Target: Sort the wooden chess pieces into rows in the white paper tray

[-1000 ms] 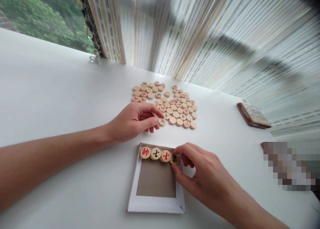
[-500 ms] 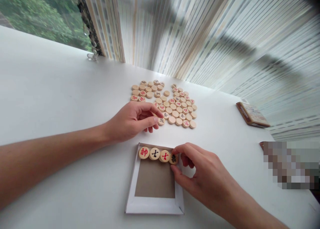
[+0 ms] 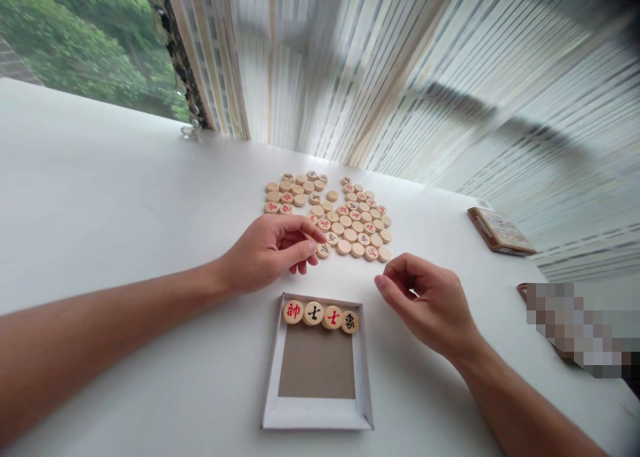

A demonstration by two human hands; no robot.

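Wooden xiangqi pieces (image 3: 357, 228) with red or black characters, several of them blank side up, lie in a loose cluster on the white table. My left hand (image 3: 280, 250) hovers at the cluster's near left edge, thumb and forefinger slightly apart around nothing; its other fingers are curled. In front stands a shallow white box (image 3: 318, 414) with a grey-brown bottom. Along its far wall sits a row of pieces: a red one (image 3: 293, 312), a black one (image 3: 313, 314), another red one (image 3: 332, 318) and a black elephant piece (image 3: 350, 322). My right hand (image 3: 430, 304) is raised right of the box, loosely bent and holding nothing.
A small brown-edged box (image 3: 501, 231) lies at the table's far right. Closer on the right is a blurred-out flat item (image 3: 575, 330). Striped curtains (image 3: 320, 77) hang along the back edge, with a small clear ornament (image 3: 191, 132) beside the window.
My right hand has let go of the black elephant piece in the box's far right corner and moved up and right. The left hand stays almost in place by the cluster.
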